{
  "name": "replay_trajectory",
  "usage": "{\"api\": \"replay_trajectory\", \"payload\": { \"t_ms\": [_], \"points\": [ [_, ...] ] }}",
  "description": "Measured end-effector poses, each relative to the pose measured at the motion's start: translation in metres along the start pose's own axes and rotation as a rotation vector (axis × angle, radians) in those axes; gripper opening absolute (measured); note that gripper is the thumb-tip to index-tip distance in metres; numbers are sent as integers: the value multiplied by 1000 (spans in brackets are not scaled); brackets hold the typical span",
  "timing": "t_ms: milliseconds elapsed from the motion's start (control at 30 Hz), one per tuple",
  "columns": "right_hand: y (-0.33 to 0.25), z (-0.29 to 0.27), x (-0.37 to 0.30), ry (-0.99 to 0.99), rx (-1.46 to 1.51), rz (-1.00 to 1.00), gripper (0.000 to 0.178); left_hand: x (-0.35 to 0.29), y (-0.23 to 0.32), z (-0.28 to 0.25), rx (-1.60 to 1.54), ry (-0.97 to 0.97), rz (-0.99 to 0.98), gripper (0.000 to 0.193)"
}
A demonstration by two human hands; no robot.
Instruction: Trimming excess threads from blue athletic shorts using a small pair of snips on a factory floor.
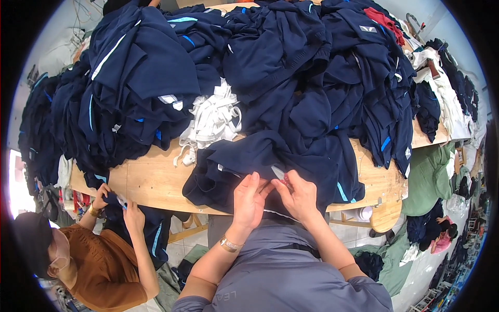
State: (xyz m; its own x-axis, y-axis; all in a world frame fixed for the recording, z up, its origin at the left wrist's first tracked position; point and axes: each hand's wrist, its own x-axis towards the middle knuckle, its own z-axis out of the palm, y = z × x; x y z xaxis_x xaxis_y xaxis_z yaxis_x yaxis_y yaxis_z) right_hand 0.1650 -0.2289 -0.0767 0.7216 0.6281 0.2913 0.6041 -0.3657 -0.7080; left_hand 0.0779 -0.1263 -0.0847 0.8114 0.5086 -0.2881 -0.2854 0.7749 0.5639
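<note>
A navy garment (228, 161) lies spread at the near edge of the table in front of me. Over its near part my left hand (249, 202) is closed, its fingertips meeting those of the other hand. My right hand (299, 197) is also closed, thumb and fingers pinched together. A small red bit (286, 178) shows at its fingers, too small to name. Just beyond the fingertips is a pale strip (278, 172) on the garment. Whatever the fingers grip between them is hidden. A thin white cord or edge (280, 214) runs below my hands.
Heaps of navy garments (140, 67) cover the far side of the wooden table (156, 174). A pile of white tape strips (213, 119) lies left of centre. On the left, a co-worker in a brown shirt (104, 260) handles navy cloth. Green fabric (429, 179) hangs at right.
</note>
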Motion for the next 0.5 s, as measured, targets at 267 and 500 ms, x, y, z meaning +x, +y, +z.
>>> {"api": "replay_trajectory", "payload": {
  "t_ms": [267, 500],
  "points": [
    [11, 9, 9, 91, 309, -143, 21, 0, 0, 2, 210, -18, -63, 23],
    [22, 2, 9, 104, 904, 298, 23, 11, 34, 17, 1661, -42, 790, 42]
  ]
}}
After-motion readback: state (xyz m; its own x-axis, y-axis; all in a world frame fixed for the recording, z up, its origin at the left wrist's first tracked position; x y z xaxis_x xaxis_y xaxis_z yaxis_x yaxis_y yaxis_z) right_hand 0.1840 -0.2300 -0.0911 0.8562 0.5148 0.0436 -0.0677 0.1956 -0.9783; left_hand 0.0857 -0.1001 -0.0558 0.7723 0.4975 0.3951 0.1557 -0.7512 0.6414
